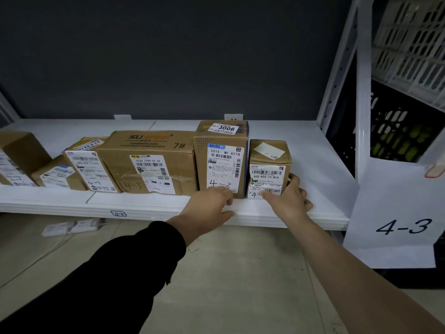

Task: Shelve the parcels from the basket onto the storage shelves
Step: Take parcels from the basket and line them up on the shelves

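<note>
Fingers (294, 179) of your right hand (290, 197) wrap the right side of the small parcel (267, 168), thumb across its lower front: grasping it. Your left hand (208, 203) has its fingers loose, tips touching the lower front of the tall parcel (222, 162), thumb on the shelf lip, gripping nothing.

Small parcel stands upright on the shelf (317, 165), near the front edge, just beside the tall parcel; can't tell if they touch.

Open room: bare shelf from the small parcel rightward to the upright post (361, 97), plus a strip behind the row up to the wall (168, 56). Left of the tall parcel the row is packed tight.

Count: six parcels (149, 162) on the shelf, two wall sockets (233, 116), two power strips (72, 226), one paper sign (397, 213) marked 4-3, one white crate (409, 44) and one black crate (397, 133) in the next bay.

Surface: white matt shelf board. Dark grey wall behind, pale tiled floor (240, 273) below.
</note>
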